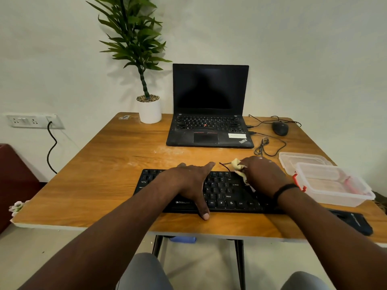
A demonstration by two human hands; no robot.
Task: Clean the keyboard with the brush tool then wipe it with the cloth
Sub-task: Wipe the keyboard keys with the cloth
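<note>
Plant pot (150,110): stands at the far left corner of the table (88,174), well apart from the work, so it is out of the way of any sweep.
Left hand (189,185): lies flat and spread on the left and middle of the keyboard (222,191), palm down, fingers reaching toward its far edge and the thumb hooked over its near edge. It grips nothing; judging by the pose, it is there to pin the keyboard so it does not slide under the wiping.
Left arm: comes in straight from the near edge of the table, wrist low.
Keyboard: black, set along the near edge of the table, roughly at its middle, square to the person.
Laptop (209,107): open, screen dark, at the far edge behind the keyboard.
Cloth (238,167): pale and bunched, at the far right part of the keyboard; a corner pokes out past the fingers.
Right hand (261,174): closed on the cloth, knuckles up, pressing it onto the right-hand keys; a dark band sits on the wrist. This looks like the wiping step.
Brush tool: I cannot tell where it is.
Clear plastic box (335,183): sits at the right edge of the table, just beside the keyboard, its lid (303,159) lying behind it.
Mouse (280,128): near the far right corner, cable trailing to the laptop.
</note>
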